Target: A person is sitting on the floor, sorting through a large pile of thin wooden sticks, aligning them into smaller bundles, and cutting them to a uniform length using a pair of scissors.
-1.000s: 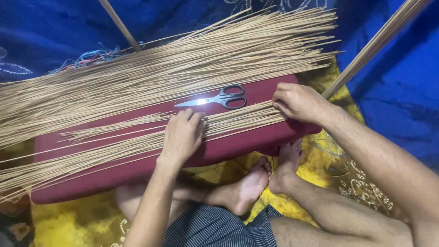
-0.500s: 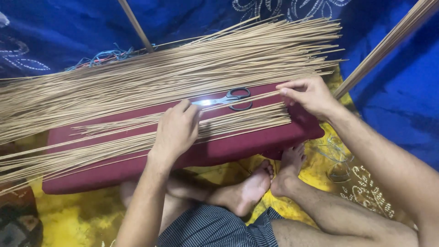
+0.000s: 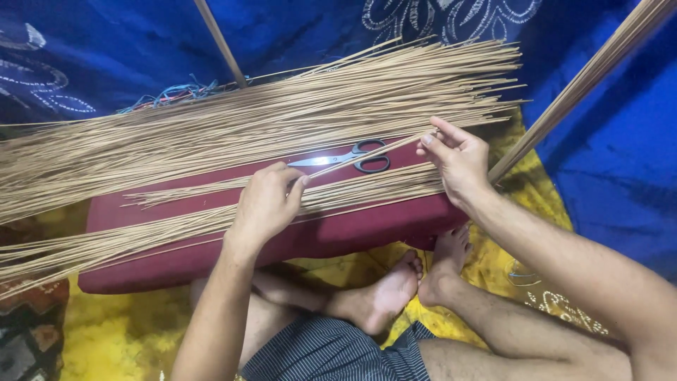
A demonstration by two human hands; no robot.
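Above the maroon cushion [image 3: 338,236], left hand [image 3: 264,204] and right hand [image 3: 455,159] pinch one thin stick [image 3: 367,155]; best kept taut, clear of the scissors [image 3: 349,156].

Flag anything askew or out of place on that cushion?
One thin stick, pinched between left hand and right hand, slants across the scissors, off-line from the sticks lying flat on the maroon cushion. Nothing looks spilled or broken.

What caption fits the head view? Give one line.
Both hands, left hand and right hand, lift one thin stick above scissors.
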